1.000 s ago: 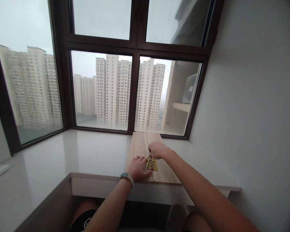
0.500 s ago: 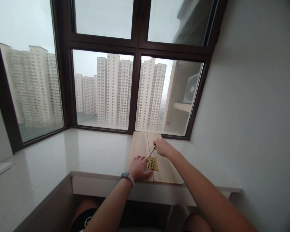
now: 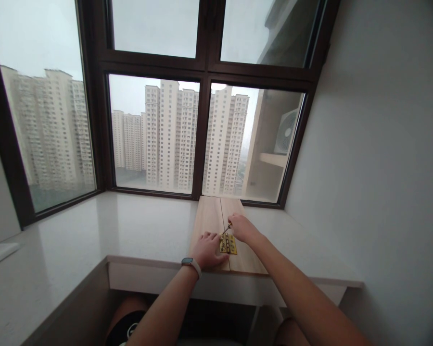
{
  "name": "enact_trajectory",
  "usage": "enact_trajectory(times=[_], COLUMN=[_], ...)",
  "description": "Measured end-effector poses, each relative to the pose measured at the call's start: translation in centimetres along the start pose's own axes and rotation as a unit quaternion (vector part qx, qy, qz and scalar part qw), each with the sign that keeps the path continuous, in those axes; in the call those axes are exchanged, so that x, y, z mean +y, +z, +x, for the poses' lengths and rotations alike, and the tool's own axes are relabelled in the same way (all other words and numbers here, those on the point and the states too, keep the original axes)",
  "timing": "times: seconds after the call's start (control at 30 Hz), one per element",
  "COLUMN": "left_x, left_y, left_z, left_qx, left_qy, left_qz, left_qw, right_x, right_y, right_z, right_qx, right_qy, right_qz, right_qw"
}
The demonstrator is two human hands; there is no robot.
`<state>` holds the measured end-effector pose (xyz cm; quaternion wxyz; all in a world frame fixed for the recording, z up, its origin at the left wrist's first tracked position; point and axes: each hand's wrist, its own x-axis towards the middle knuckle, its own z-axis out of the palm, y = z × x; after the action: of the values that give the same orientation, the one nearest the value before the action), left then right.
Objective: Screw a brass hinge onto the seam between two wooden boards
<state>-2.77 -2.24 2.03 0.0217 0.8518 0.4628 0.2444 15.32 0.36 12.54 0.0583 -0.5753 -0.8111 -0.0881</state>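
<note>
Dark-framed window, white sill, white wall, grey daylight.

- big dark-framed window across the top, pale high-rise towers outside
- white countertop lower left
- plain white wall on the right
- AC unit outside, right of centre

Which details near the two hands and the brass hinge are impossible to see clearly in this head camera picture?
- Screws and holes of the brass hinge: too small to count in the head view.
- Screwdriver: its handle is hidden inside the right hand; the tip is too small to judge.
- Left part of the hinge: covered by fingers of the left hand.
- Watch face: too small to read.
- Legs: cut off by the bottom edge.
</note>
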Motion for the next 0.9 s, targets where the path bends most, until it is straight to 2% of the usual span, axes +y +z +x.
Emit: enact_trajectory(times=[0.13, 0.43, 0.9], left_x=[0.0, 0.2, -0.6], left_y=[-0.1, -0.3, 0.7], left_z=[0.0, -0.1, 0.1], left_qx=[-0.001, -0.009, -0.013], left_qy=[0.000, -0.006, -0.010], left_qz=[0.000, 0.001, -0.004], left_qw=[1.000, 1.000, 1.000], right_x=[-0.1, -0.2, -1.0], right_y=[0.2, -0.9, -2.5], right_z=[0.0, 0.1, 0.3], right_qx=[0.002, 0.011, 0.025], right_qy=[0.001, 0.001, -0.021], right_qz=[-0.014, -0.033, -0.014], right_qw=[1.000, 0.999, 0.999])
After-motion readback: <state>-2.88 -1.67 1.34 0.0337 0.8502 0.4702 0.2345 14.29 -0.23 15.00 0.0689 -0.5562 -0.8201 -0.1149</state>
